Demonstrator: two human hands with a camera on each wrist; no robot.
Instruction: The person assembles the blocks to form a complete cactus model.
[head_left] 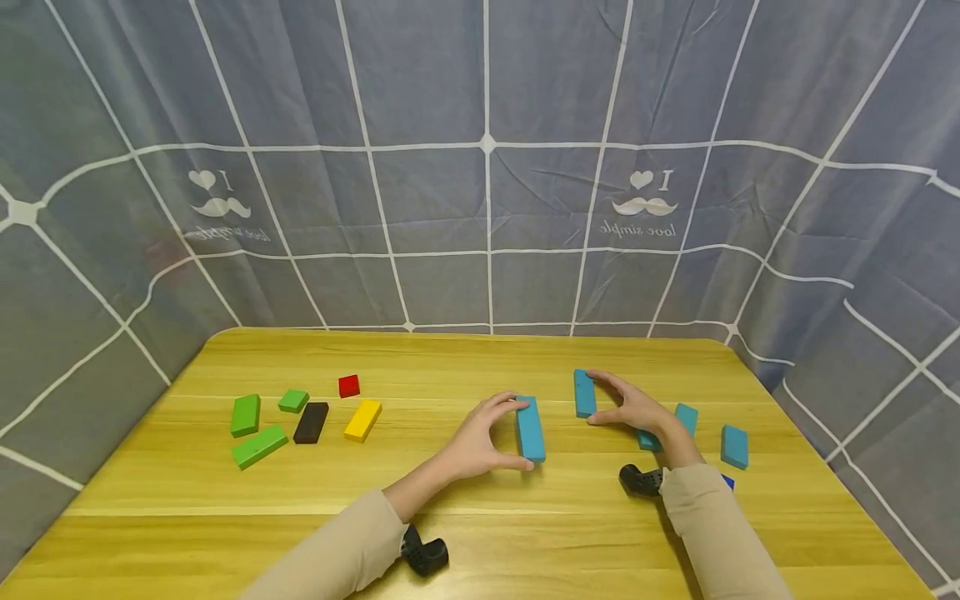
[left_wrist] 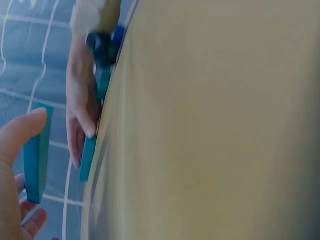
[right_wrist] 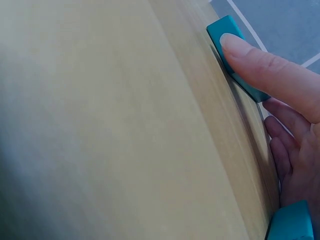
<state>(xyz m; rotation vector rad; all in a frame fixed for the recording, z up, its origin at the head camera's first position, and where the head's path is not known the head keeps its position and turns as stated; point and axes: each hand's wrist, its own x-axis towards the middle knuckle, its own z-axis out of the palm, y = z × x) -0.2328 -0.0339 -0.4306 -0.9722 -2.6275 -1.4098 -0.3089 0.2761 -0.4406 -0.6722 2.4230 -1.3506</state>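
The left hand is spread in a wide curve and holds a long blue block by its two ends, thumb at the near end and fingers at the far end. The block is on the right side of that hand. Its long way runs away from the person, with the far end leaning a little to the left. I cannot tell if it touches the desk.

The right hand is curved wide too, and holds a second blue block by its ends. This one is on the left side of its hand and a bit farther from the person. So both blocks sit between the two hands, apart from each other, and point almost the same way. Each is nearest to the hand that has it.

More blue blocks lie near the right hand, some partly hidden by its wrist. Well to the left of the left hand are a yellow block, a small red block, a black block and three green blocks.

Under the hands, the desk is yellow wood with stripes. Past the hands, at the back and both sides, hangs a gray cloth with white lines
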